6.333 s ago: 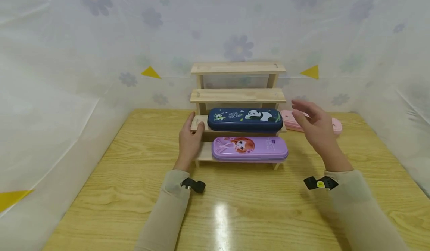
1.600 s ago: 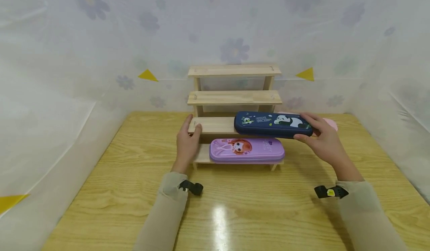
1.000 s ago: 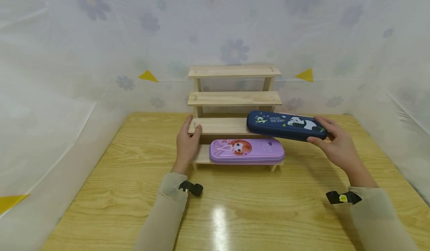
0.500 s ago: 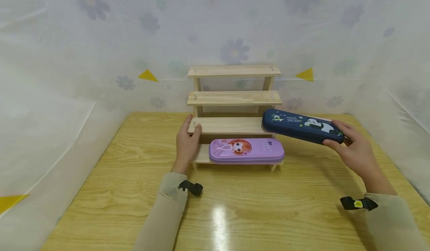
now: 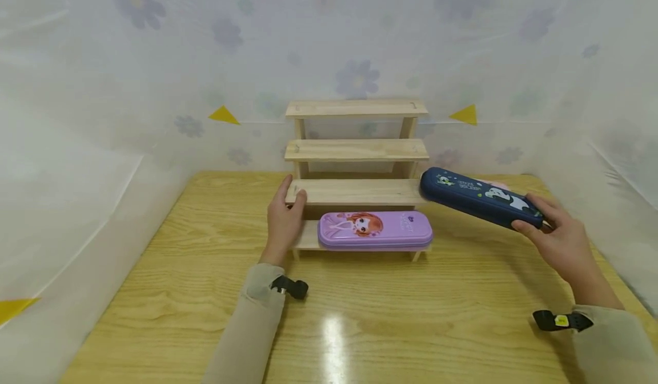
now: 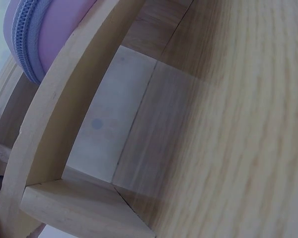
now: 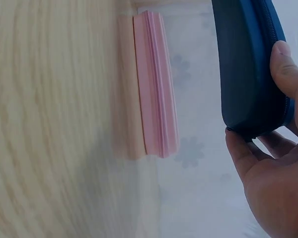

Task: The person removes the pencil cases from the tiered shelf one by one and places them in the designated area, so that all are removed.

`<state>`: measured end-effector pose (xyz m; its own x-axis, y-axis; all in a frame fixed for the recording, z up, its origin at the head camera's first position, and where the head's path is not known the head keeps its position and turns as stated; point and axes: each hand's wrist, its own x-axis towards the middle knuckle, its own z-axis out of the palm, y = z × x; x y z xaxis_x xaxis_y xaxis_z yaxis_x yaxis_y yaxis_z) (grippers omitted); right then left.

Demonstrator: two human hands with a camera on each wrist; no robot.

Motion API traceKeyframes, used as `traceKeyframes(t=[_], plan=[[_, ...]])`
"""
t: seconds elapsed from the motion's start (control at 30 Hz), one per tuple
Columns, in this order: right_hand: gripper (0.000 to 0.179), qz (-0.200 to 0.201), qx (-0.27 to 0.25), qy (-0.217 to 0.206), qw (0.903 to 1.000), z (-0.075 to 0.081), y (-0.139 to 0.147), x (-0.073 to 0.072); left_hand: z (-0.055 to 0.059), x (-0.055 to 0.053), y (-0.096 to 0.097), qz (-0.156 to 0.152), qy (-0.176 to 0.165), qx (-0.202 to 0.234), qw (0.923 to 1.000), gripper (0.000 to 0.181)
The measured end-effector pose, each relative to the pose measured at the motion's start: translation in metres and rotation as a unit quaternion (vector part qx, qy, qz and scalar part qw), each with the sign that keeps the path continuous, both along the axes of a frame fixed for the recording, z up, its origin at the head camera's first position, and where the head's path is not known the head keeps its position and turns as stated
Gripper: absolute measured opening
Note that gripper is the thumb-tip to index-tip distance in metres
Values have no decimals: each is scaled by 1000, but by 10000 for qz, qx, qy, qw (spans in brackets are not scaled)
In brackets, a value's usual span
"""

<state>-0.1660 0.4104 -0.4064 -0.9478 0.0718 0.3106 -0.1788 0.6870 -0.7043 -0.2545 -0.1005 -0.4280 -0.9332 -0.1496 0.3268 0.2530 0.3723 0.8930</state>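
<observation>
My right hand [image 5: 562,238] grips the right end of a navy blue pencil case [image 5: 478,197] with a panda print. The case is held at a slant, its left end close to the right end of the rack's second tier. In the right wrist view its zipper side [image 7: 256,64] shows between thumb and fingers. My left hand [image 5: 284,221] holds the left end of that tier of a stepped wooden rack [image 5: 354,191], thumb on top; its other fingers are partly hidden. A purple pencil case [image 5: 375,228] with a cartoon girl lies on the lowest tier.
A pink case [image 7: 156,89] lies on the wooden table [image 5: 411,315] behind the navy one, mostly hidden in the head view. The rack's two upper tiers are bare. Pale flowered sheeting [image 5: 360,41] walls in the back and sides.
My right hand, above the pink case at first, has taken the navy pencil case off the second tier and moved it right, tilting its right end towards me. My left hand stays on the rack.
</observation>
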Motion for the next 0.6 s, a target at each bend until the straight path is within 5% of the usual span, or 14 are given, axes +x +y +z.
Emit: traceKeyframes(t=[0.6], plan=[[74, -160, 389, -565, 9975, -16, 19, -3, 1, 0, -1, -55, -31, -22, 10000, 58]])
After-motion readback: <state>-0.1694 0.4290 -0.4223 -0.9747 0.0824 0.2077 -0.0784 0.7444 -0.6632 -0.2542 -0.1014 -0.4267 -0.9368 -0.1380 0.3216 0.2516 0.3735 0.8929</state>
